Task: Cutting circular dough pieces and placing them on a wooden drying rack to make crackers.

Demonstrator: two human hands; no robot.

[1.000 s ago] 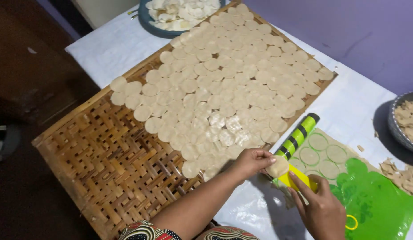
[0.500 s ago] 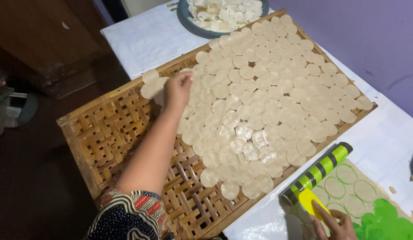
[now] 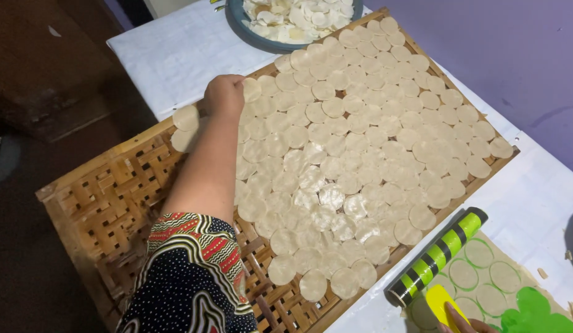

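Observation:
My left hand [image 3: 225, 94] reaches across a woven bamboo tray [image 3: 107, 209] and rests with curled fingers at the far left end of the rows of thin round dough discs [image 3: 360, 142]. Its fingertips are hidden, so a held disc cannot be made out. Two discs [image 3: 186, 118] lie just left of it. Only the fingertips of my right hand [image 3: 464, 322] show at the bottom edge, on a yellow scraper [image 3: 443, 302]. The scraper lies on a rolled dough sheet with cut circles [image 3: 483, 271].
A green-and-black striped rolling pin [image 3: 437, 256] lies between the tray and the dough sheet. A green mat [image 3: 536, 311] sits under the sheet. A dark bowl of dough scraps [image 3: 261, 31] stands behind the tray on the white-covered table [image 3: 175, 55]. The purple wall [image 3: 514, 55] is at right.
My left hand went from the dough sheet with a disc to the tray's far left rows and has stayed there. The view shifted left, leaving my right hand almost out of frame.

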